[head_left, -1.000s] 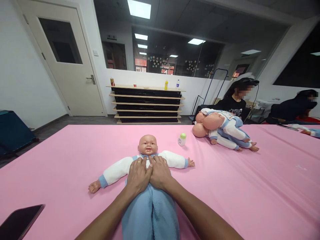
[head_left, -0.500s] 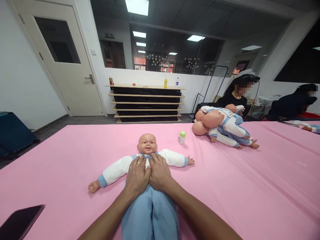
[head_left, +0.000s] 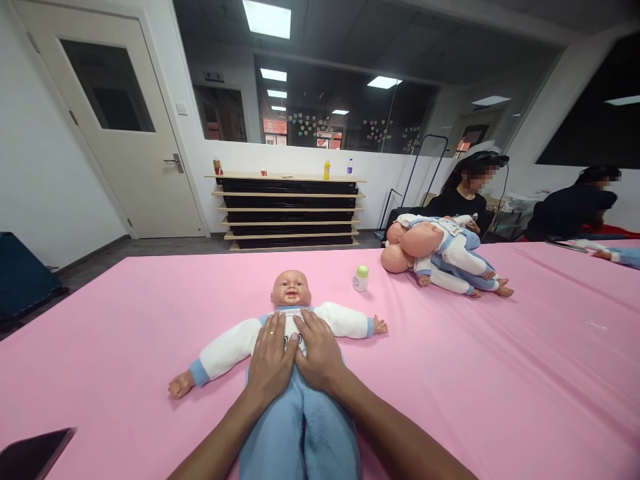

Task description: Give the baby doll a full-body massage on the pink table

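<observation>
A baby doll (head_left: 291,289) lies face up in front of me, arms stretched out to both sides. It wears a white top with blue cuffs and fluffy blue trousers (head_left: 300,427). My left hand (head_left: 271,357) rests flat on the left side of the doll's chest, fingers extended towards its neck, with a ring on one finger. Beside it my right hand (head_left: 320,353) lies flat on the other side of the chest, fingers stretched out. The thumbs nearly meet in the middle, and part of a dark print on the top shows between the hands.
A white bottle with a green cap (head_left: 361,279) stands beyond the doll on the pink sheet (head_left: 115,333). Several more dolls (head_left: 435,250) are piled at the right, near a seated person (head_left: 467,193). A dark phone (head_left: 35,457) lies at the lower left.
Both hands have slid a little down the doll's chest, away from its neck, and the fingers are straighter. More of the printed top now shows. The view has shifted slightly.
</observation>
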Motion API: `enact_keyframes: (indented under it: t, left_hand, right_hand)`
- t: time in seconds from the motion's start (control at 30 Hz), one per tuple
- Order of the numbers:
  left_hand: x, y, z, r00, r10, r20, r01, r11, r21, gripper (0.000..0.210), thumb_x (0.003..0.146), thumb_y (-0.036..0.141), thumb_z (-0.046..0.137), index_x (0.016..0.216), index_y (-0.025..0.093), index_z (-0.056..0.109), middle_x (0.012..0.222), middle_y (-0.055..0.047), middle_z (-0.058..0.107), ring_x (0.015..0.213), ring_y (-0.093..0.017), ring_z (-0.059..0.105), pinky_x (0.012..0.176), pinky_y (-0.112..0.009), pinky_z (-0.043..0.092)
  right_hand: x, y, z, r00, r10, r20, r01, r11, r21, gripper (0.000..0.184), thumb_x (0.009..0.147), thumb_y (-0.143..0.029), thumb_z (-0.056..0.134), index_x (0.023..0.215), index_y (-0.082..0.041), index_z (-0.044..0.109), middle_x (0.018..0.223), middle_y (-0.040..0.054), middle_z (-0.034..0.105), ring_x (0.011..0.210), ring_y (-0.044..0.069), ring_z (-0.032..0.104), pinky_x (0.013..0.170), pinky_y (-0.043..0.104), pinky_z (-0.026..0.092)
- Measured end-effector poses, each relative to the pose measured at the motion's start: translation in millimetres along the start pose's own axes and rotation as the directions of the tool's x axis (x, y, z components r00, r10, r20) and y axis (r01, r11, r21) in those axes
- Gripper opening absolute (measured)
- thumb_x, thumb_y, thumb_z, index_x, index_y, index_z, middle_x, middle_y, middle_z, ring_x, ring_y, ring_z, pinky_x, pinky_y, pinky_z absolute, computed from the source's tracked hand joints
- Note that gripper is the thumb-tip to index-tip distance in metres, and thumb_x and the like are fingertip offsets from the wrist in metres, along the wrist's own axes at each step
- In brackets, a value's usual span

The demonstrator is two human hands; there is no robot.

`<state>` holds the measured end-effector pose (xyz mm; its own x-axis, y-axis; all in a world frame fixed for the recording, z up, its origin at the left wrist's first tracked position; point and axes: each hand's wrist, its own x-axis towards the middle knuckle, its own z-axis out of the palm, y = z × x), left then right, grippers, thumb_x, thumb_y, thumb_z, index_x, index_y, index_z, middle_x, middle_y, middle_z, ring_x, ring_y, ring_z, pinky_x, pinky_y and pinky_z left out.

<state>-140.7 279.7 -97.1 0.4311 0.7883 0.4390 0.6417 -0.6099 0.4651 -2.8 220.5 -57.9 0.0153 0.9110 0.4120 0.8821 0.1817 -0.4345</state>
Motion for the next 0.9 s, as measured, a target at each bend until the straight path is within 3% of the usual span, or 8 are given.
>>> enact_keyframes:
  t: [0.13, 0.23, 0.37, 0.43, 0.47, 0.57, 0.73, 0.9]
  left_hand:
    - [20.0, -5.4, -11.1, 0.994, -0.095, -0.052, 0.087, 0.986, -0.143, 0.062, 0.096, 0.043, 0.033, 0.149, 0.012, 0.026, 0.154, -0.016, 0.031, 0.144, -0.025, 0.026, 0.118, -0.05, 0.024]
    - [63.3, -12.2, -23.2, 0.975, -0.192, -0.109, 0.156, 0.947, -0.28, 0.061, 0.095, 0.046, 0.036, 0.149, 0.017, 0.029, 0.155, -0.012, 0.03, 0.145, -0.025, 0.023, 0.119, -0.05, 0.019]
    - [135.9, -28.3, -23.1, 0.927, -0.368, -0.075, 0.239, 0.732, -0.638, 0.056, 0.09, 0.047, 0.045, 0.138, 0.019, 0.048, 0.149, -0.011, 0.042, 0.14, -0.026, 0.034, 0.117, -0.045, 0.021]
    - [161.7, -38.9, -13.6, 0.932, -0.362, -0.03, 0.225, 0.641, -0.733, 0.051, 0.087, 0.046, 0.048, 0.126, 0.016, 0.06, 0.141, -0.012, 0.052, 0.134, -0.027, 0.043, 0.114, -0.044, 0.027]
    - [169.9, -44.5, -7.6, 0.94, -0.341, -0.007, 0.219, 0.619, -0.754, 0.048, 0.085, 0.045, 0.05, 0.119, 0.015, 0.065, 0.135, -0.013, 0.057, 0.131, -0.027, 0.047, 0.112, -0.044, 0.031]
    - [175.8, -59.8, 10.5, 0.955, -0.288, 0.064, 0.222, 0.558, -0.799, 0.043, 0.078, 0.043, 0.061, 0.107, 0.013, 0.071, 0.121, -0.013, 0.067, 0.121, -0.028, 0.055, 0.108, -0.042, 0.036]
    - [160.1, -72.0, 25.8, 0.956, -0.262, 0.129, 0.234, 0.425, -0.874, 0.052, 0.078, 0.049, 0.064, 0.117, 0.015, 0.064, 0.119, -0.011, 0.067, 0.11, -0.026, 0.061, 0.099, -0.04, 0.044]
    - [155.7, -69.9, 24.9, 0.949, -0.26, 0.179, 0.252, 0.282, -0.926, 0.056, 0.073, 0.049, 0.07, 0.116, 0.014, 0.064, 0.11, -0.01, 0.068, 0.099, -0.024, 0.064, 0.092, -0.037, 0.048]
  right_hand:
    - [11.2, 12.7, -6.6, 0.991, -0.004, -0.133, 0.027, 0.986, 0.167, 0.053, 0.09, -0.027, 0.047, 0.141, -0.012, 0.044, 0.148, 0.0122, 0.043, 0.139, 0.021, 0.035, 0.117, 0.042, 0.027]
    - [45.3, 26.0, -12.2, 0.965, 0.148, -0.215, -0.066, 0.934, 0.35, 0.055, 0.09, -0.034, 0.049, 0.141, -0.014, 0.045, 0.146, 0.0106, 0.045, 0.138, 0.021, 0.038, 0.117, 0.041, 0.029]
    - [114.2, 45.8, 2.9, 0.859, 0.488, -0.156, -0.239, 0.651, 0.72, 0.057, 0.088, -0.043, 0.051, 0.136, -0.014, 0.051, 0.143, 0.0111, 0.049, 0.134, 0.023, 0.044, 0.112, 0.04, 0.035]
    - [142.9, 52.8, 18.2, 0.822, 0.562, -0.094, -0.275, 0.536, 0.798, 0.058, 0.087, -0.045, 0.049, 0.133, -0.01, 0.054, 0.14, 0.0143, 0.051, 0.13, 0.025, 0.048, 0.108, 0.04, 0.04]
    - [153.0, 55.0, 25.9, 0.823, 0.563, -0.076, -0.28, 0.518, 0.808, 0.058, 0.087, -0.047, 0.049, 0.13, -0.009, 0.056, 0.137, 0.0154, 0.054, 0.128, 0.025, 0.051, 0.106, 0.04, 0.042]
    - [164.8, 58.4, 43.2, 0.864, 0.502, -0.031, -0.269, 0.514, 0.814, 0.054, 0.083, -0.049, 0.057, 0.119, -0.01, 0.065, 0.127, 0.0132, 0.063, 0.12, 0.025, 0.057, 0.104, 0.037, 0.044]
    - [155.5, 67.6, 51.4, 0.925, 0.378, 0.035, -0.243, 0.52, 0.819, 0.06, 0.076, -0.048, 0.069, 0.127, -0.018, 0.061, 0.132, 0.0069, 0.059, 0.123, 0.023, 0.054, 0.107, 0.036, 0.04]
    - [151.1, 77.7, 58.1, 0.934, 0.345, 0.094, -0.24, 0.409, 0.88, 0.066, 0.075, -0.049, 0.069, 0.131, -0.017, 0.056, 0.127, 0.0076, 0.062, 0.115, 0.024, 0.058, 0.1, 0.036, 0.046]
